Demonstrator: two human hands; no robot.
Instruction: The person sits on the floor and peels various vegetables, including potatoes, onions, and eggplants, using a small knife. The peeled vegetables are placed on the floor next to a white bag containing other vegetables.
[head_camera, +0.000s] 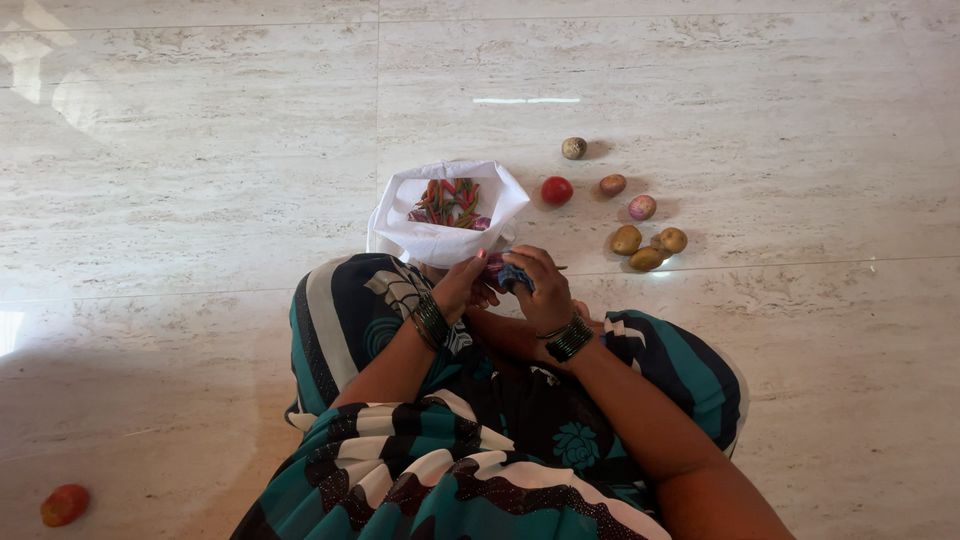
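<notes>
I sit on a pale marble floor in teal, black and white patterned cloth. My left hand (463, 286) and my right hand (540, 285) meet just below a white bag (400, 225) that lies open and holds red and green chillies (447, 203). My right hand grips a blue-handled tool (515, 277), seemingly a small knife or peeler. My left hand pinches a small reddish-purple item (494, 266) against that tool; what it is cannot be told. Dark bangles circle both wrists.
To the right of the bag lie a red tomato (556, 190), several potatoes (647, 247), a pinkish onion (642, 207) and a round brown vegetable (573, 148). Another tomato (64, 504) sits at the lower left on the floor.
</notes>
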